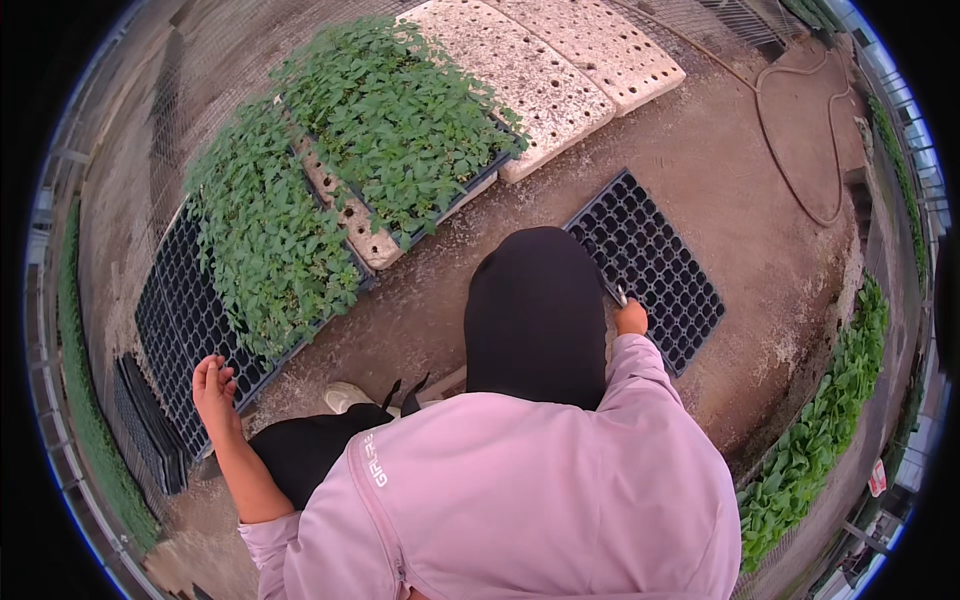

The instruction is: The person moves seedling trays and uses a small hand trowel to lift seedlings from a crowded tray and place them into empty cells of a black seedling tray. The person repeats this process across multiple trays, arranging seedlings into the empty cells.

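My left hand (214,390) is raised at the left with curled fingers, above a partly filled black plastic seedling tray (169,307); whether its fingertips hold something small, I cannot tell. Green seedlings (262,232) fill the right part of that tray. My right hand (631,317) is closed around a small metal-tipped tool (621,295), whose kind I cannot make out. It is at the left edge of a black cell tray (652,262) with no seedlings, lying on the soil. A second tray of dense seedlings (390,127) rests on a pale foam board with holes (367,236).
More perforated foam boards (540,82) lie at the top. A hose (765,120) curves over the ground at the upper right. Leafy plants (817,442) line the right side. Stacked black trays (146,427) stand at the far left, near a green plant row (94,397).
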Action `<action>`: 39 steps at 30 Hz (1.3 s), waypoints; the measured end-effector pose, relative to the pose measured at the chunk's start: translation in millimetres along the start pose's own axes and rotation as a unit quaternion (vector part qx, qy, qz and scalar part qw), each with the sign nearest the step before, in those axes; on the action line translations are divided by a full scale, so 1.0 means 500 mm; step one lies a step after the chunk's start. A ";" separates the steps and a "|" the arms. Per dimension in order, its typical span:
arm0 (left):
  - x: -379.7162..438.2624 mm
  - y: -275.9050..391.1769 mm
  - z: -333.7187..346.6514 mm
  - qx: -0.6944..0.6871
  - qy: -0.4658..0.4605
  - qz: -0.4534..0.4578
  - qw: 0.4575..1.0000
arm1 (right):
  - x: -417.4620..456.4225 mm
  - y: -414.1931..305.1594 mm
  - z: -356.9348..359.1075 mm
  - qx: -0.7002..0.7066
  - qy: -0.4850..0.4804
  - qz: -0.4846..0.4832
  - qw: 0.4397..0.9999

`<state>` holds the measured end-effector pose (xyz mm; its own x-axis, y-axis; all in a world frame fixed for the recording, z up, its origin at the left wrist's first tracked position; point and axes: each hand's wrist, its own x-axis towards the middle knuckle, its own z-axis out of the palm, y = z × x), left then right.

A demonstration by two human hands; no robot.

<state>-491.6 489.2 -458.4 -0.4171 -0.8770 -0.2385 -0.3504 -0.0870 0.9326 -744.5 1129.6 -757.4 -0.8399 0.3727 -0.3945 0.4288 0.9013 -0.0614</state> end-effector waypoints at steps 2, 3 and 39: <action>0.008 -0.011 -0.011 0.030 0.012 -0.013 0.999 | -0.006 0.010 0.036 0.004 -0.037 0.032 0.999; 0.014 -0.018 -0.012 0.048 0.015 -0.020 0.999 | -0.016 0.010 0.042 0.014 -0.046 0.047 0.998; -0.047 0.034 0.039 0.072 0.022 0.117 0.990 | 0.129 -0.858 -0.606 -0.035 0.203 -0.304 0.930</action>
<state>-504.1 517.6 -442.0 -0.4646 -0.8855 -0.0061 -0.3655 0.1854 0.9122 -1083.3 833.9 -478.6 -0.9827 -0.1700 0.0736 -0.1766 0.9797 -0.0952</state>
